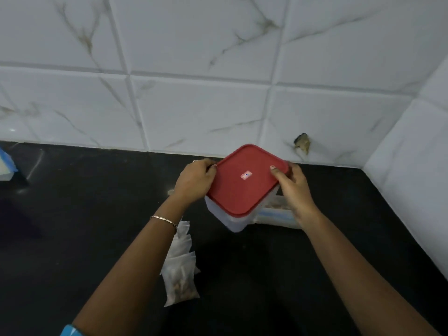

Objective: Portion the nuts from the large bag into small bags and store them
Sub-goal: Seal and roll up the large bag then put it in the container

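A square clear plastic container (230,219) with a red lid (244,183) is held above the black counter, tilted toward me. My left hand (194,180) grips its left edge, fingers curled over the lid's rim. My right hand (293,187) grips the right edge, thumb on top of the lid. Several small clear bags of nuts (179,267) lie on the counter below my left forearm. The large bag (274,212), with a blue band and nuts showing through it, lies behind the container and is partly hidden by it and my right hand.
The black counter (315,275) ends at a white marble-look tiled wall (194,105) behind and at the right. A blue and white packet (7,166) lies at the far left edge. A chipped hole (301,141) marks the wall tile.
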Available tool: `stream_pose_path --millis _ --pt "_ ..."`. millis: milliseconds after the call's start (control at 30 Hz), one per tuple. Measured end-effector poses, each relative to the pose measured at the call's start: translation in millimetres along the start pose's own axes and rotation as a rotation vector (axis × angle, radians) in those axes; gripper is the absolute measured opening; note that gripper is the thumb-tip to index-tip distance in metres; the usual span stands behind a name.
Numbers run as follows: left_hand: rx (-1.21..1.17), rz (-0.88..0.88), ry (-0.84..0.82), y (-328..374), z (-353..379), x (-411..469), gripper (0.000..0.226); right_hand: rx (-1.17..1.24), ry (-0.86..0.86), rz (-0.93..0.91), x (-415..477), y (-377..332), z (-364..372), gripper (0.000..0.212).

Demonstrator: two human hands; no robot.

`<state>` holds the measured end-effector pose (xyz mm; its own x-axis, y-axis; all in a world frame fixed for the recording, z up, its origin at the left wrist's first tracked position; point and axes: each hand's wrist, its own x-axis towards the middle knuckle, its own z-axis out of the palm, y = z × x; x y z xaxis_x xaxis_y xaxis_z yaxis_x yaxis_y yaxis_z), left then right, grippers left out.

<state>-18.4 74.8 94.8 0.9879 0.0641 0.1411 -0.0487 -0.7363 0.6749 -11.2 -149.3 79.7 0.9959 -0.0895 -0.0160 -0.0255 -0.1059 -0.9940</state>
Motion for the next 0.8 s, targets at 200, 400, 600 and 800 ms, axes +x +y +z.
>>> stream_pose_path --millis 200,400,600,800 --pt "0.066 0.100 -0.314 24 51 -20 0.035 -0.026 -0.014 0.140 -54 38 -65 0.047" --pt "0.052 0.170 -0.450 47 104 -37 0.033 0.055 0.122 0.272 -95 77 -104 0.026" --pt "-0.002 0.203 -0.524 69 148 -43 0.030 0.078 0.290 0.289 -115 94 -142 0.023" --pt "-0.073 0.213 -0.521 97 184 -41 0.027 0.040 0.315 0.266 -114 106 -177 0.024"
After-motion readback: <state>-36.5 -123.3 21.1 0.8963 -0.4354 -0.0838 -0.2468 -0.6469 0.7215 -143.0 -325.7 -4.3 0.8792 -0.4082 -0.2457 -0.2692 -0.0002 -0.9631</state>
